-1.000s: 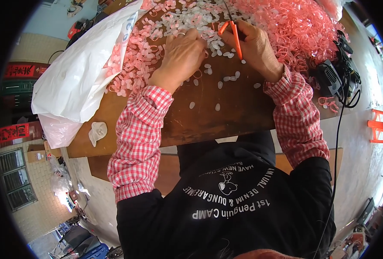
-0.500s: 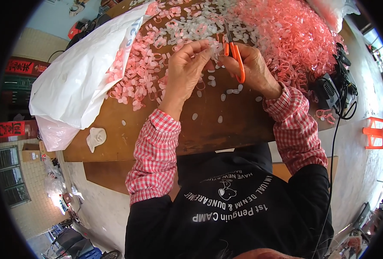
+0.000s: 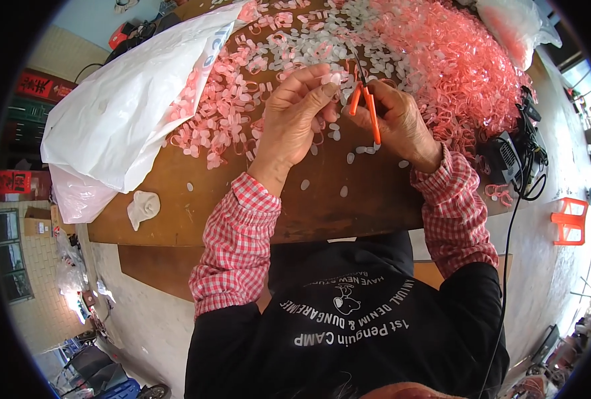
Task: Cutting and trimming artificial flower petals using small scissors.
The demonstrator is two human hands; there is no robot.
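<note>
Over the wooden table (image 3: 196,203), my left hand (image 3: 294,123) pinches a small translucent pink plastic piece (image 3: 333,78) between thumb and forefinger. Just to its right, my right hand (image 3: 402,120) has its fingers around orange-handled scissors (image 3: 372,114). Their dark blades point away from me, and part of the handles is hidden by the fingers. Loose pink plastic pieces (image 3: 215,123) lie left of my left hand. Whitish oval bits (image 3: 302,50) are scattered beyond both hands, and a few lie nearer me on the wood.
A large heap of pink plastic loops (image 3: 452,60) covers the table's right side. At the left lies a white plastic bag (image 3: 119,113), with a crumpled pale cloth-like thing (image 3: 143,209) near it. A black device with cables (image 3: 512,156) sits by the right edge. An orange stool (image 3: 569,221) stands beyond.
My right hand and the scissors have shifted slightly right and toward me. The scissor handles look more spread. The pinched piece in my left hand shows more plainly.
</note>
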